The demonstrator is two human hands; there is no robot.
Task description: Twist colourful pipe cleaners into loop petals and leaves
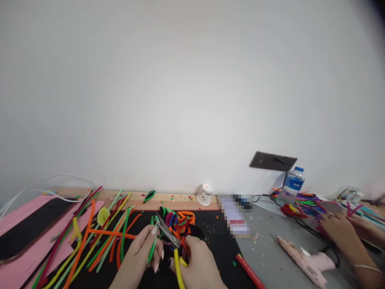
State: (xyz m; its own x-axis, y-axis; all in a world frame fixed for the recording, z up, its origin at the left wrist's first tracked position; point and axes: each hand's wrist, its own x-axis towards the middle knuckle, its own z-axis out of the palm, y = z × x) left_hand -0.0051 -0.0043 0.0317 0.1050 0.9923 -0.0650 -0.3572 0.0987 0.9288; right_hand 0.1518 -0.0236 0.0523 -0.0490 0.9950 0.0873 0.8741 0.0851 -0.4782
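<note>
Yellow-handled pliers (173, 240) are held in the right hand (197, 257) at four o'clock, its fingers wrapped about the handles; clock directions are read from the tool's pivot, twelve lying away from the wearer. At nine o'clock, a green pipe cleaner (152, 249) is pinched between the thumb and fingers of the left hand (140, 249), its upper end lying beside the jaws, which point to eleven. Whether the strand is gripped by the jaws cannot be told. For a clean result, the pinch should probably be set close to the jaws, so that bending of the soft stem is limited, yet with the fingertips clear of the metal; the handles are best squeezed evenly. Just beyond, at twelve, a multicoloured pipe-cleaner bundle (184, 224) is heaped on the black mat (224, 253); its strands should be excluded from the bite. Loose pipe cleaners (113, 233) are spread towards nine and ten. Farther off, a green pipe-cleaner loop (148, 196) is seen at eleven and an upturned paper cup (205, 196) at one, before the white wall (192, 100)
</note>
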